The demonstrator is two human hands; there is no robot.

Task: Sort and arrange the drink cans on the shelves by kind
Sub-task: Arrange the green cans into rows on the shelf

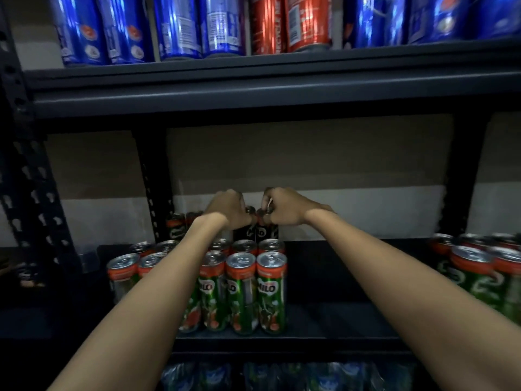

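A dark rack (253, 88) fills the view, its top shelf holding blue cans (180, 26) and two red cans (290, 24) cut off by the upper edge, while dim blue packs (282, 376) below are too blurred to read. On the middle shelf a block of green Milo cans (242, 289) stands partly hidden behind the left forearm, with more Milo cans (479, 272) cropped at right. At the back, the left hand (228, 208) and right hand (284, 206), nearly touching, each curl over a can top (260, 214) in the shadowed rear row; the grip itself is hard to make out.
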